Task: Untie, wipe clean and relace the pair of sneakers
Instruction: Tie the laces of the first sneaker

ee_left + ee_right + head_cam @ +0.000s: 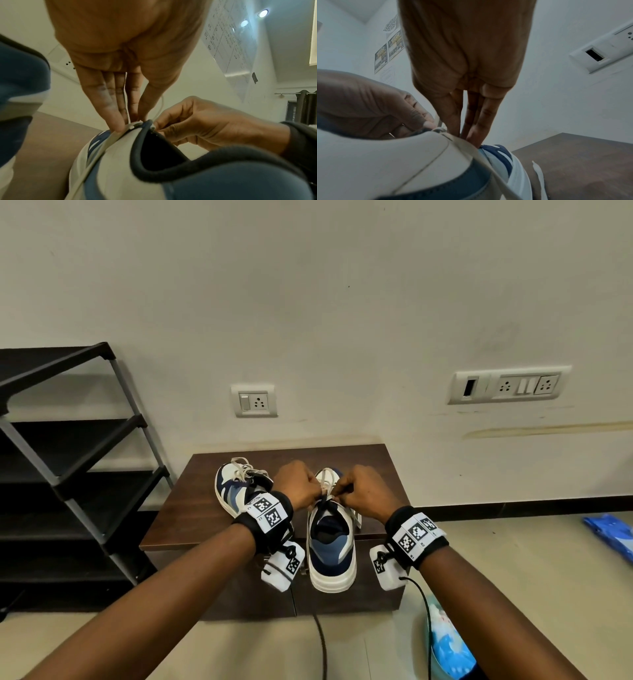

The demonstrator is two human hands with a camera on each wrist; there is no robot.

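The near sneaker (331, 546) lies lengthwise away from the person on the wooden table (191, 508), heel toward them and overhanging its front edge, toe toward the wall. Both hands meet over its top eyelets: the left hand (297, 485) and the right hand (363, 491) each pinch the white lace (328, 478) there. The second sneaker (236, 487) lies just left of the left hand, tilted on its side.

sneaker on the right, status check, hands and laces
Left hand and right hand both pinching the lace at the near sneaker tongue. Second sneaker lies tilted alongside, laces tied. Nothing in the way.
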